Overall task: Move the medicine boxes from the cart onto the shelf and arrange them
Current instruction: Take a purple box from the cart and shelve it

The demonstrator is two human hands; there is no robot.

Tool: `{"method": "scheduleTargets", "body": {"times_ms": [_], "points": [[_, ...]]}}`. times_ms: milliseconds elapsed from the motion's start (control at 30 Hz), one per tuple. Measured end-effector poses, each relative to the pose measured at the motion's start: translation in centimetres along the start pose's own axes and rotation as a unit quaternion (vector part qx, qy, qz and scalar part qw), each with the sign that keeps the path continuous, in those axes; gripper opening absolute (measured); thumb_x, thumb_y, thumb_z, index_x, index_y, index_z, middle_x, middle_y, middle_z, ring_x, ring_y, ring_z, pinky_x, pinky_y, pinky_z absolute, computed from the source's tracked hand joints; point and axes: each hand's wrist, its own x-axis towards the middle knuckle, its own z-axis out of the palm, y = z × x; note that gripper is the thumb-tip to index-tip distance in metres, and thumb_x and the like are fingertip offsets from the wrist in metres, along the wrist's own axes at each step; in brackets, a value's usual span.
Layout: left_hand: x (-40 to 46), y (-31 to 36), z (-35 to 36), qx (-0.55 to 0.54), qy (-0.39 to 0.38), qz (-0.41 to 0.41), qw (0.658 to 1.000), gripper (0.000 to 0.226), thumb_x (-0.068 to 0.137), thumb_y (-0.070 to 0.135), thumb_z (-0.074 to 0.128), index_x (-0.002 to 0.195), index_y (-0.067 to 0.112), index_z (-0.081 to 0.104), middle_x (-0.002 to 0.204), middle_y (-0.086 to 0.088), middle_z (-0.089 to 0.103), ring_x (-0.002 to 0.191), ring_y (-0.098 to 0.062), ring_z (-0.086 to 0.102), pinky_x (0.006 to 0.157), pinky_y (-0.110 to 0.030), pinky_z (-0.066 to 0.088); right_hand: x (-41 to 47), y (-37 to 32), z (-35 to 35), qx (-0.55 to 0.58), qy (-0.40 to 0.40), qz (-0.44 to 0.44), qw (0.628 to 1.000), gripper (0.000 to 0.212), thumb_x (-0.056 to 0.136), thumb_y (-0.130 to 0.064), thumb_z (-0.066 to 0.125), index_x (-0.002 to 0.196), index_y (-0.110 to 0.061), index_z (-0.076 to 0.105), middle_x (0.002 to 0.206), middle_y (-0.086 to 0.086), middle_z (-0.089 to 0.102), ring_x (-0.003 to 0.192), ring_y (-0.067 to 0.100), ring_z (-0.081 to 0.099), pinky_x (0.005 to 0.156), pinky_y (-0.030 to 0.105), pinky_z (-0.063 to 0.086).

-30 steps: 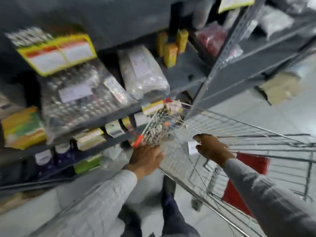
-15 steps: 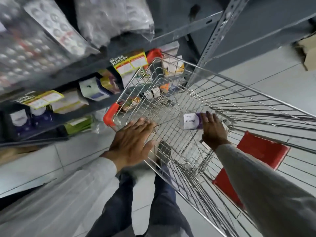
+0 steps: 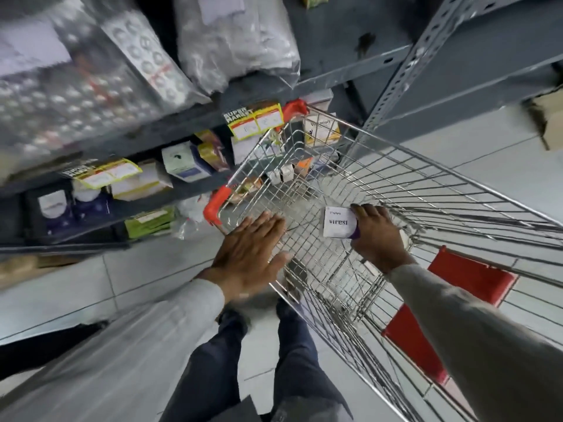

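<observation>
We see a wire cart (image 3: pixel 380 178) with red corner guards standing on the pale tiled floor (image 3: pixel 487 166), pushed close against a grey metal shelf (image 3: pixel 350 77). On the cart's floor at its far end lie a few small boxes (image 3: pixel 281 175), too blurred for us to read. The upper shelf board carries clear bags of blister packs (image 3: pixel 76 95) and a white plastic bag (image 3: pixel 234 41). The board below holds a white and blue box (image 3: pixel 182 161), yellow boxes (image 3: pixel 210 150) and, we think, a cream carton (image 3: pixel 143 181)
</observation>
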Motion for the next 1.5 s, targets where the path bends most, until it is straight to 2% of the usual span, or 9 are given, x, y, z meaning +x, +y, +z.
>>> {"method": "scheduleTargets", "body": {"times_ms": [100, 333, 667, 733, 867, 933, 1067, 1300, 1500], "points": [[-1.1, 0.3, -2.5, -0.051, 0.024, -0.015, 0.998, 0.071, 0.104, 0.054, 0.024, 0.163, 0.017, 0.008, 0.172, -0.003, 0.008, 0.158, -0.015, 0.0, 0.128, -0.04, 0.002, -2.8, -2.9, -5.5, 0.026, 0.04, -0.002, 0.999, 0.089, 0.068, -0.03, 0.076, 0.149, -0.015, 0.042, 0.137, 0.008, 0.059, 0.124, 0.034, 0.051, 0.107, 0.046, 0.047], [-6.6, 0.8, -15.3, -0.102, 0.304, 0.024, 0.947, 0.063, 0.104, 0.038, 0.044, 0.158, 0.01, 0.029, 0.166, -0.009, 0.029, 0.156, -0.019, 0.019, 0.125, -0.046, 0.021, -10.2, -9.3, -22.4, 0.053, 0.179, -0.062, 0.98, 0.092, 0.053, -0.037, 0.086, 0.139, -0.015, 0.059, 0.123, 0.01, 0.069, 0.106, 0.035, 0.061, 0.095, 0.036, 0.046], [-18.3, -3.4, -36.6, 0.039, 0.587, 0.022, 0.809, 0.057, 0.102, 0.03, 0.051, 0.153, 0.006, 0.04, 0.162, -0.011, 0.037, 0.154, -0.025, 0.025, 0.126, -0.047, 0.022, -15.6, -21.8, -45.7, 0.087, 0.285, -0.207, 0.932, 0.099, 0.044, -0.06, 0.07, 0.138, -0.033, 0.061, 0.114, -0.008, 0.068, 0.103, 0.012, 0.063, 0.088, 0.015, 0.045], [-19.6, -5.2, -39.0, 0.053, 0.601, -0.005, 0.798, 0.057, 0.103, 0.031, 0.049, 0.153, 0.005, 0.04, 0.162, -0.012, 0.037, 0.154, -0.026, 0.026, 0.125, -0.049, 0.021, -15.6, -24.5, -49.1, 0.1, 0.283, -0.225, 0.927, 0.095, 0.045, -0.056, 0.075, 0.137, -0.037, 0.061, 0.116, -0.014, 0.066, 0.1, 0.003, 0.061, 0.081, 0.002, 0.041], [-20.8, -10.0, -41.4, 0.02, 0.58, -0.109, 0.807, 0.061, 0.103, 0.043, 0.036, 0.151, 0.006, 0.044, 0.158, -0.015, 0.043, 0.151, -0.028, 0.032, 0.124, -0.045, 0.024, -13.4, -30.2, -53.8, 0.099, 0.276, -0.245, 0.924, 0.098, 0.042, -0.06, 0.074, 0.136, -0.035, 0.06, 0.123, -0.013, 0.068, 0.109, 0.011, 0.064, 0.099, 0.031, 0.05], [-20.6, -11.7, -41.8, 0.007, 0.526, -0.155, 0.836, 0.065, 0.103, 0.048, 0.029, 0.152, 0.008, 0.042, 0.16, -0.014, 0.04, 0.152, -0.027, 0.032, 0.124, -0.04, 0.023, -11.4, -33.0, -55.2, 0.106, 0.259, -0.252, 0.926, 0.089, 0.052, -0.048, 0.086, 0.135, -0.031, 0.061, 0.126, -0.011, 0.067, 0.11, 0.009, 0.062, 0.095, 0.025, 0.049], [-19.7, -12.6, -41.4, 0.05, 0.498, -0.171, 0.849, 0.075, 0.099, 0.052, 0.012, 0.149, 0.009, 0.049, 0.157, -0.012, 0.047, 0.147, -0.024, 0.04, 0.121, -0.037, 0.028, -7.6, -37.4, -56.4, 0.127, 0.198, -0.264, 0.935, 0.081, 0.059, -0.024, 0.093, 0.134, -0.024, 0.063, 0.126, -0.008, 0.068, 0.108, 0.009, 0.063, 0.093, 0.02, 0.047], [-19.7, -13.1, -40.7, 0.068, 0.5, -0.179, 0.844, 0.067, 0.103, 0.049, 0.017, 0.143, 0.013, 0.058, 0.15, -0.007, 0.055, 0.142, -0.021, 0.048, 0.12, -0.038, 0.036, -4.7, -38.9, -55.4, 0.125, 0.171, -0.274, 0.938, 0.081, 0.059, -0.033, 0.089, 0.136, -0.034, 0.062, 0.121, -0.007, 0.057, 0.114, 0.015, 0.06, 0.103, 0.036, 0.051], [-19.5, -13.2, -40.6, 0.072, 0.51, -0.173, 0.839, 0.062, 0.105, 0.046, 0.021, 0.139, 0.013, 0.061, 0.146, -0.007, 0.059, 0.138, -0.02, 0.053, 0.116, -0.04, 0.041, -4.3, -37.5, -53.6, 0.116, 0.193, -0.303, 0.926, 0.085, 0.075, -0.027, 0.087, 0.149, -0.034, 0.047, 0.131, -0.007, 0.044, 0.118, 0.011, 0.048, 0.078, 0.004, 0.04]]}}
